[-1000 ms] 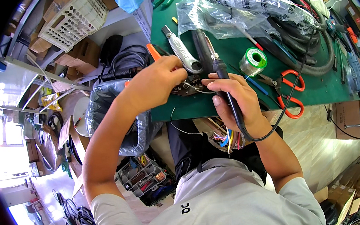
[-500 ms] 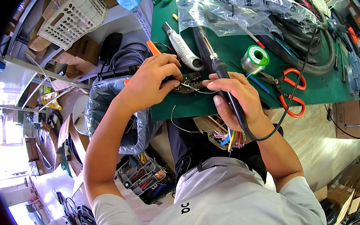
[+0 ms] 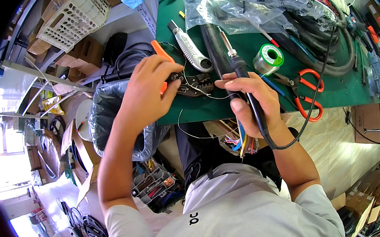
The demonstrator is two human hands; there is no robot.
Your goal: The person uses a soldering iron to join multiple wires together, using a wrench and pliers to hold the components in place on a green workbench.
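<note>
My right hand (image 3: 261, 94) is closed round the black handle of a soldering iron (image 3: 238, 63), its metal tip pointing up and away. Over the orange handles of a crimping tool (image 3: 191, 87), my left hand (image 3: 144, 95) has its fingers bent and its thumb apart, with nothing seen between them. The crimping tool lies on the green mat (image 3: 198, 113). A thin pale wire (image 3: 217, 97) runs across the tool's jaws toward my right fingers. Another stretch of thin wire (image 3: 194, 136) hangs past the table's near edge.
Beyond the crimping tool lie a utility knife (image 3: 190, 47) and a thick black tube (image 3: 214, 47). A solder spool (image 3: 269, 59), orange-handled scissors (image 3: 304, 91) and coiled cables (image 3: 330, 54) are to the right. A bag-lined bin (image 3: 107, 112) stands left of the table.
My left hand has drawn back to the left from the wire at the crimping tool's jaws, and its thumb has parted from the fingers. My right hand keeps the soldering iron.
</note>
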